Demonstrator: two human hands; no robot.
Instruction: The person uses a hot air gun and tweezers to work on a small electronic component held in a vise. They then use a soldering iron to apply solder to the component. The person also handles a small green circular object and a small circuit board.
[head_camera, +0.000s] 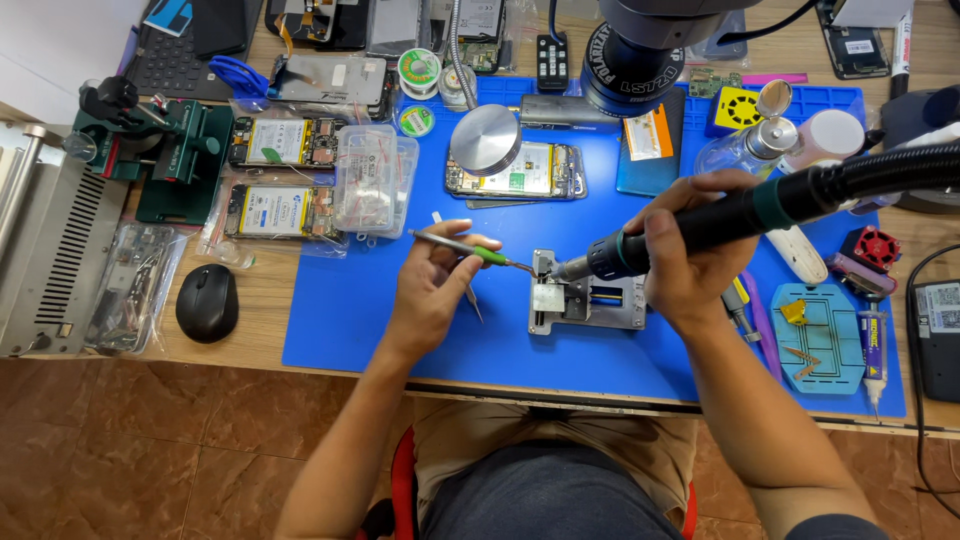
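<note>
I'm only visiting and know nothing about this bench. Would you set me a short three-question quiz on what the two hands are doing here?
1. True or false: the right hand holds the black hot-air handle with its nozzle aimed at the small metal holder.
2. What does the left hand hold? A) computer mouse B) tweezers C) solder spool
3. What colour is the work mat under the holder?

Key: 1 true; 2 B; 3 blue.
</note>
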